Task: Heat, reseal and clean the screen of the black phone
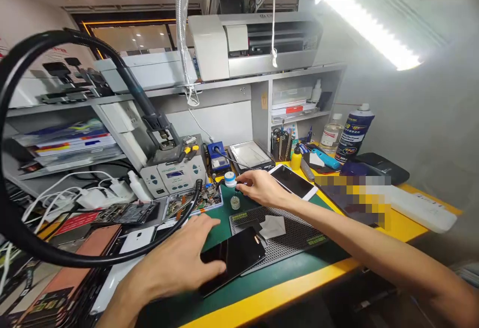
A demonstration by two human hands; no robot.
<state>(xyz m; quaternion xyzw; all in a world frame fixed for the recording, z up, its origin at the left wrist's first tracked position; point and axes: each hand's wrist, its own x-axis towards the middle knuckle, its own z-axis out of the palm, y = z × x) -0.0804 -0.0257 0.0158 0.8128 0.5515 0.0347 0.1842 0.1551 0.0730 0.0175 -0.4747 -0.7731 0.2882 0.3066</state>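
My left hand [181, 255] is open, its fingers apart. Its thumb reaches over the left end of a black smartphone [235, 258], which lies partly on a grey perforated mat [295, 236]. Farther back, my right hand [260, 187] is closed, thumb and fingertips drawn together right beside a small blue-and-white round container [230, 179]. Whether anything sits between those fingertips cannot be made out. A small glass jar [235, 202] stands just in front of them. On the mat, a crumpled white wipe [273, 227] rests behind the phone.
A black flexible hose [112, 258] loops across the left side. Behind are a soldering station [174, 176] and a tray of circuit boards [213, 196]. A white-framed tablet [294, 181] lies beyond my right forearm; a spray can [355, 133] stands back right. Phone parts [82, 263] crowd the left.
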